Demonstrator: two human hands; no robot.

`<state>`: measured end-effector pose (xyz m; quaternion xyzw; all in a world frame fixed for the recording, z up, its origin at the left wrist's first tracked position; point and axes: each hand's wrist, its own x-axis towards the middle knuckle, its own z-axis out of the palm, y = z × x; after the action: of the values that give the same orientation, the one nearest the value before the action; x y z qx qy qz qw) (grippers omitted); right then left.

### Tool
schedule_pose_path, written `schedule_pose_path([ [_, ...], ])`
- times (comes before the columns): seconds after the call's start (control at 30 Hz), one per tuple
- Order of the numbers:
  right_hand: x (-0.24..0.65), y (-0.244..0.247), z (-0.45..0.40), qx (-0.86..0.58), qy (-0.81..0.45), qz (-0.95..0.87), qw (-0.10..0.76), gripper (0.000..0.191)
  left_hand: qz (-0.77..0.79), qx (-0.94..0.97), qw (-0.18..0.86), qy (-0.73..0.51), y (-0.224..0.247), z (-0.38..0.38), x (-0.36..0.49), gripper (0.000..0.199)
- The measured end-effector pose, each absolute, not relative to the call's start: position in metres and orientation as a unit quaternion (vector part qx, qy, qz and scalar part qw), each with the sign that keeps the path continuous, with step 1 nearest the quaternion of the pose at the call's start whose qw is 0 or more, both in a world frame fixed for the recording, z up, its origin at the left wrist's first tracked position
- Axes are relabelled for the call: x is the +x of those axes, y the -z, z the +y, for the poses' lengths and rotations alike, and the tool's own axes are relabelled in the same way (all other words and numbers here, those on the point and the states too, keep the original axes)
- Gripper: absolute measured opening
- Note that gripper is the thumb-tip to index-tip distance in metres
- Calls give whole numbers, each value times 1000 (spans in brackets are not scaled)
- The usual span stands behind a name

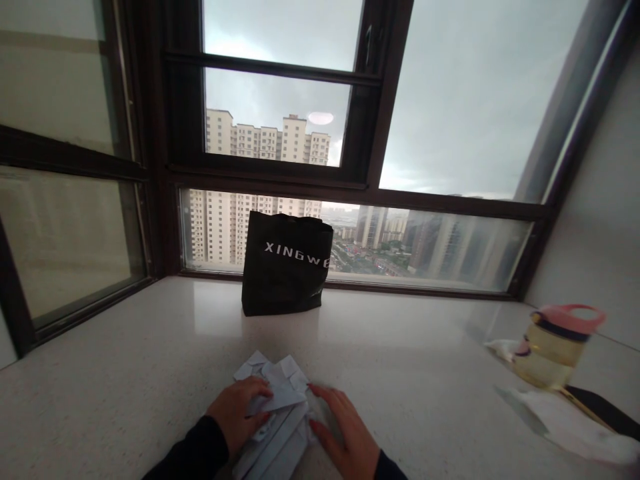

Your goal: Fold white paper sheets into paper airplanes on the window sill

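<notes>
A loose pile of folded white paper [283,437] lies on the pale speckled sill in front of me, its creased flaps and corners pointing in several directions. My left hand [239,415] is on the pile's left side, thumb and fingers closed around a folded piece on top. Against the right edge of the paper rests my right hand [347,430], its index finger and thumb stretched out and apart, the tips touching the folds. Both hands cover parts of the pile, so how the lower pieces lie is hidden.
A black bag [285,283] with white lettering stands upright behind the paper, near the window. To the right are a yellowish bottle [550,353] with a pink lid, crumpled white plastic [570,420] and a dark flat object [605,407]. Dark window frames [280,179] edge the sill.
</notes>
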<state>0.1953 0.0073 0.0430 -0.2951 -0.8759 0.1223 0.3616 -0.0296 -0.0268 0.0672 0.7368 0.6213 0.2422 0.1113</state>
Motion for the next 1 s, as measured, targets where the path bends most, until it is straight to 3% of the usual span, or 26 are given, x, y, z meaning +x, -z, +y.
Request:
schedule_pose_path([
  [0.1, 195, -48, 5, -293, -130, -871, 372, 36, 624, 745, 93, -218, -64, -26, -27, 33],
  [0.23, 194, -49, 5, -286, -134, -862, 396, 35, 617, 753, 88, -210, -66, -24, -29, 26],
  [0.37, 194, -49, 4, -289, -136, -840, 438, 37, 645, 694, 74, -310, -82, -26, -34, 29],
  [0.43, 193, -51, 3, -297, -138, -828, 455, 38, 629, 650, 144, -403, -91, -28, -32, 28],
  [0.5, 193, -53, 0, -301, -141, -819, 468, 40, 580, 597, 292, -470, -95, -30, -25, 33],
  [0.6, 191, -56, -4, -305, -177, -798, 488, 43, 507, 546, 456, -487, -89, -33, -7, 40],
  [0.73, 187, -55, -3, -300, -332, -738, 506, 47, 515, 596, 427, -444, -73, -39, 13, 37],
  [0.83, 187, -53, 3, -313, -443, -701, 464, 31, 531, 619, 409, -409, -71, -42, 16, 40],
  [1.0, 187, -57, 7, -302, -551, -606, 487, 32, 431, 444, 638, -458, -84, -38, 11, 64],
])
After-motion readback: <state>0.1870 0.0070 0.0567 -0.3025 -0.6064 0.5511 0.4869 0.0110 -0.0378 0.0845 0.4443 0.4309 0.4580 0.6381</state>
